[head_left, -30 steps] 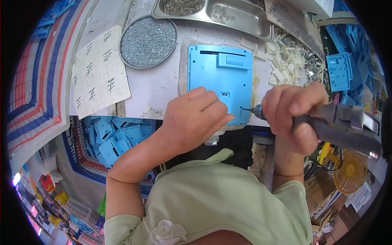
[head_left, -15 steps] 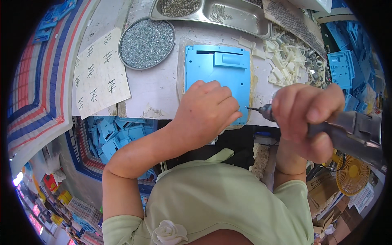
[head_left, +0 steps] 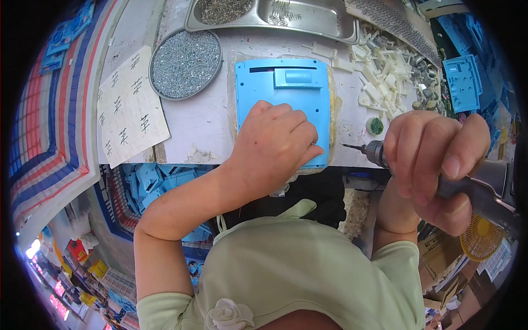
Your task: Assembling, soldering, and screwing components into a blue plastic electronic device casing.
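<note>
One blue plastic case point(head_left: 289, 95) is lying on a pad point(head_left: 333, 113) on the desk point(head_left: 198, 126), the left hand point(head_left: 275, 144) resting over its lower part; whether those fingers are gripping is not showing. The right hand point(head_left: 432, 159) is clamping its fingers around a driver tool point(head_left: 377, 153), whose bit point(head_left: 352, 146) is pointing toward the case from its right. A steady left hand and a squarely seated bit are probably mattering most.
</note>
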`<move>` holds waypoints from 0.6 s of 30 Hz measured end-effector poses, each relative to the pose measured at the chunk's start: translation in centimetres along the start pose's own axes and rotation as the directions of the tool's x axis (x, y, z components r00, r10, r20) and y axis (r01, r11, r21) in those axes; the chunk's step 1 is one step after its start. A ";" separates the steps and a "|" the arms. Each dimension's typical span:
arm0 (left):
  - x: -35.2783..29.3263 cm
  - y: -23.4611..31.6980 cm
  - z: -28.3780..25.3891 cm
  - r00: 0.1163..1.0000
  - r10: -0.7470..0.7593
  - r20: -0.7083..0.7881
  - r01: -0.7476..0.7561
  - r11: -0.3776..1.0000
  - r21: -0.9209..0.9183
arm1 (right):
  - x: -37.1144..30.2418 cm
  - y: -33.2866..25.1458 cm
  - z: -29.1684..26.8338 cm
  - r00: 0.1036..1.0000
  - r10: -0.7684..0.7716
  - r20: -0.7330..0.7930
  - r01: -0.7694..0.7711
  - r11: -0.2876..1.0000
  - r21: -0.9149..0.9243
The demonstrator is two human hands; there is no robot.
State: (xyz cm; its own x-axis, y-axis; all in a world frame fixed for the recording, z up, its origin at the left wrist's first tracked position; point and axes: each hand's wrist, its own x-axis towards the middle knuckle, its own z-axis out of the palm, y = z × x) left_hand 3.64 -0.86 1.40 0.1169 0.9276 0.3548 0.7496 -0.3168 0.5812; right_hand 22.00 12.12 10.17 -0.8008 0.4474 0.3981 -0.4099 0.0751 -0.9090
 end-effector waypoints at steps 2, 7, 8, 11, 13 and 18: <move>0.0 0.0 -0.1 1.000 -0.001 -0.004 0.001 1.000 -0.001 | 0.1 -0.1 0.0 1.000 0.006 0.004 -0.006 1.000 0.012; -1.5 1.1 -1.3 0.996 -0.021 -0.084 0.014 0.997 -0.081 | -0.1 -0.2 1.5 0.997 0.004 -0.077 0.005 0.992 0.125; -1.9 1.3 -1.4 0.994 -0.042 -0.104 0.029 0.993 -0.116 | -0.1 -0.2 1.7 0.997 -0.007 -0.070 0.017 0.988 0.152; -2.3 2.1 -1.2 0.986 -0.059 -0.154 0.038 0.989 -0.142 | -0.1 0.0 2.0 0.998 -0.050 -0.025 0.054 0.977 0.207; -2.4 2.3 -1.2 0.985 -0.050 -0.164 0.024 0.988 -0.156 | 0.0 0.1 2.2 0.998 -0.066 0.006 0.063 0.972 0.226; -2.7 2.2 -0.8 0.979 0.025 -0.200 -0.058 0.985 -0.162 | -0.2 -0.2 2.7 0.999 -0.045 0.001 0.043 0.967 0.251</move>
State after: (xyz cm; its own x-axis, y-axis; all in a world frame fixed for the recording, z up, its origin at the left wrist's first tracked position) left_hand 4.48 -4.23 2.32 0.0027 0.8610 0.5086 0.6265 -0.3979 0.6702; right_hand 21.07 9.66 10.64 -0.7824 0.4424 0.4384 -0.5402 -0.1318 -0.8311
